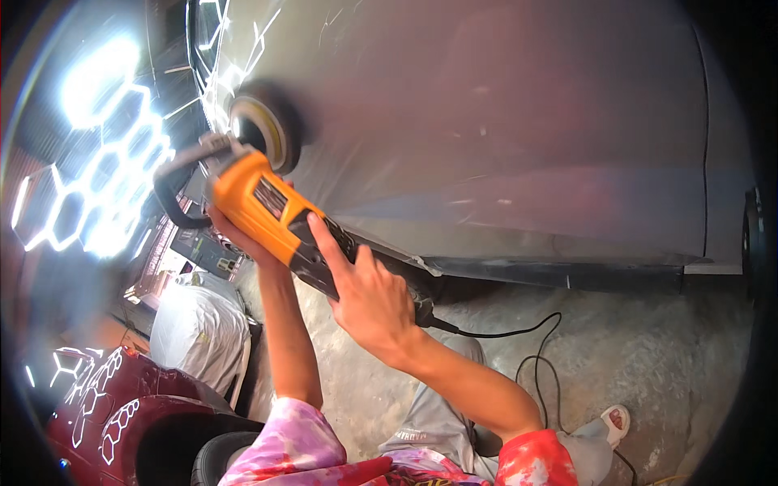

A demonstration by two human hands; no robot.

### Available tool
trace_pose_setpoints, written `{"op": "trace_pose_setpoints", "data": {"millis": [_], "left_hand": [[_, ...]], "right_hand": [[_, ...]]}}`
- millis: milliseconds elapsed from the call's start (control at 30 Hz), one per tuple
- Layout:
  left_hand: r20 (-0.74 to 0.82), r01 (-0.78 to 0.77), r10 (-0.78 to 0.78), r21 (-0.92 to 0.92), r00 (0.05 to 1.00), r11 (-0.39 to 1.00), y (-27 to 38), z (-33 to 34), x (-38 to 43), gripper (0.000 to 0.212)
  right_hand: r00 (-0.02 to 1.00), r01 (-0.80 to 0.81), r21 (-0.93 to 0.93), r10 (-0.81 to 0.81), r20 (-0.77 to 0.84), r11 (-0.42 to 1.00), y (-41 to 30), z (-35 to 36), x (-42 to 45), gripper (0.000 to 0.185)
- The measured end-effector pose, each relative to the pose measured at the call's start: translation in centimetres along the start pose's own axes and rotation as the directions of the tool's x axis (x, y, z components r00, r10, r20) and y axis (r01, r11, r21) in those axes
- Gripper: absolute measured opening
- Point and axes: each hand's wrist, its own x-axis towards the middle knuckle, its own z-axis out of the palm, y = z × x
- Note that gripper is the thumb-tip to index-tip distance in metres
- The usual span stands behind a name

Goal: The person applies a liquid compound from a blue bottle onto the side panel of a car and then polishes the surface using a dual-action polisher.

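Note:
An orange and black rotary polisher (267,209) is held in both hands at the left of centre. My right hand (371,294) grips its black rear body, the index finger laid along the top. Its front housing rests on my left hand (240,234), which is partly hidden beneath it. The round pad (273,124) is blurred and stands edge-on at the grey car body panel (486,140); whether it touches cannot be told. A black loop handle (176,194) sticks out at the polisher's front.
A black power cord (504,334) runs from the polisher down to the concrete floor (638,340). A dark red car (152,389) with a tyre stands at lower left, near a white-covered object (197,328). Bright hexagonal lights (103,170) shine at the left.

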Motion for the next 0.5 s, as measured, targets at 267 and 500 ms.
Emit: {"op": "trace_pose_setpoints", "data": {"millis": [267, 500], "left_hand": [[0.148, 0.043, -0.055, 0.083, 0.987, 0.996, 3.7, 1.1, 3.4, 0.087], [-0.01, 0.029, -0.029, 0.036, 1.0, 0.999, -2.4, -6.6, -2.5, 0.079]], "right_hand": [[1.0, 0.01, 0.09, -0.011, 0.004, 0.996, -3.2, -2.2, 2.5, 0.098], [0.976, -0.006, -0.03, 0.013, 0.216, 1.0, 0.2, 2.1, 1.1, 0.09]]}}
